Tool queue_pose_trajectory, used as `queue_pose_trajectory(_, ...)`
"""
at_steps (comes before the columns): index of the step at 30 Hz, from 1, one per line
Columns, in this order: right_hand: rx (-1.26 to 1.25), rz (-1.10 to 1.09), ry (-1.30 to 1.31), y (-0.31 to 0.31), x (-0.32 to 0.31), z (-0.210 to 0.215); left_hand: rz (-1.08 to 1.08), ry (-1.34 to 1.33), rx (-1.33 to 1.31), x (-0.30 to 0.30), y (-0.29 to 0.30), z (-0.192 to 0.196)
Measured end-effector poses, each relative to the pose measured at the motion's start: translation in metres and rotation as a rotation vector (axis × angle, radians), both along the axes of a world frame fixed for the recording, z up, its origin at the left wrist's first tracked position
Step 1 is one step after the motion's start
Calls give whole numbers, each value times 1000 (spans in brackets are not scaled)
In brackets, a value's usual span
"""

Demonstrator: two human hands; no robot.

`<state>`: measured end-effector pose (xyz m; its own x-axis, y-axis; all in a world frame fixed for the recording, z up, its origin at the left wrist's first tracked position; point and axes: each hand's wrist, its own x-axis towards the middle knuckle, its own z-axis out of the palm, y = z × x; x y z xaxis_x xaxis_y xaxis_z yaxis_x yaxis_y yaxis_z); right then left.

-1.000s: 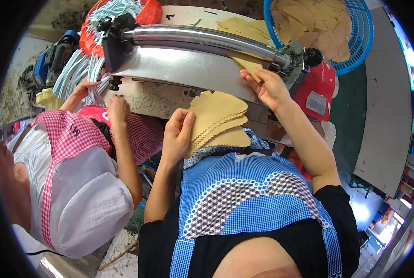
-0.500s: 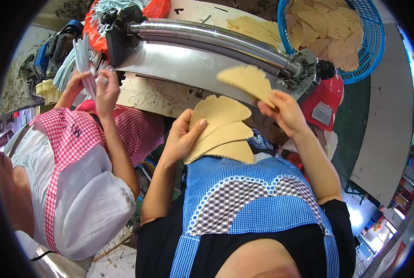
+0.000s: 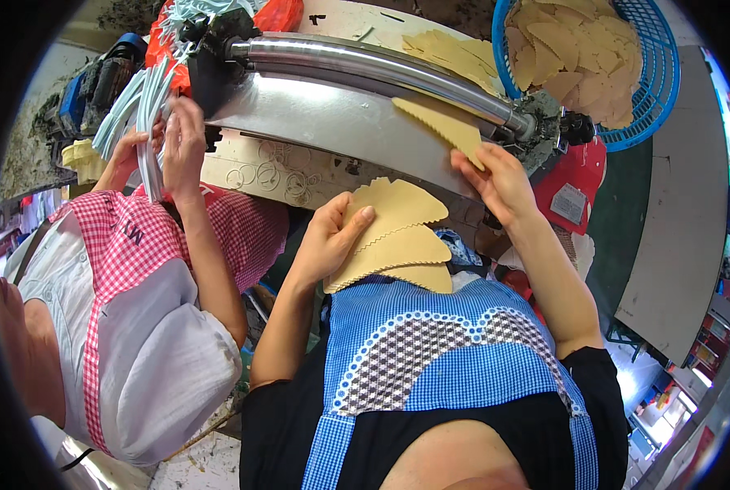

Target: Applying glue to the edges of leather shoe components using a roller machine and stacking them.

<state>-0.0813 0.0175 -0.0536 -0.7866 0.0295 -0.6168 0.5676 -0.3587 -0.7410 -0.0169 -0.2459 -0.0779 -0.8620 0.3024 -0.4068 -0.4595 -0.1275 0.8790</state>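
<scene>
Tan and flat, a stack of fan-shaped pieces (image 3: 393, 237) with zigzag edges sits in the left hand (image 3: 328, 241), which grips it with the thumb on top. The stack is just above the blue checked apron (image 3: 430, 359). Its wavy edges face right and its narrow ends point left, into the palm, so its long way runs across the picture.

The right hand (image 3: 500, 180) pinches one more tan piece (image 3: 442, 126) by its lower corner. This piece lies tilted, long way from upper left to lower right, with its zigzag edge down. It rests against the shiny metal plate (image 3: 324, 122) just under the long steel roller (image 3: 365, 69). There is a clear gap between the two hands.

A blue basket (image 3: 651, 90) full of the same tan pieces sits at the top right, near the roller's end. On the left, another person in a red checked apron (image 3: 124, 245) holds pale strips (image 3: 148, 122) in both hands, close to the roller's left end.
</scene>
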Motion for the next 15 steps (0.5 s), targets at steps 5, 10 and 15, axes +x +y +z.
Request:
queue_pose_trajectory(5,431,686,397,-27,16,10,-133,12,-107,-9,0,0)
queue_pose_trajectory(10,407,595,291,-8,23,11,-54,20,34,4,4,20)
queue_pose_trajectory(15,224,297,-45,4,19,11,-37,6,-51,11,3,12)
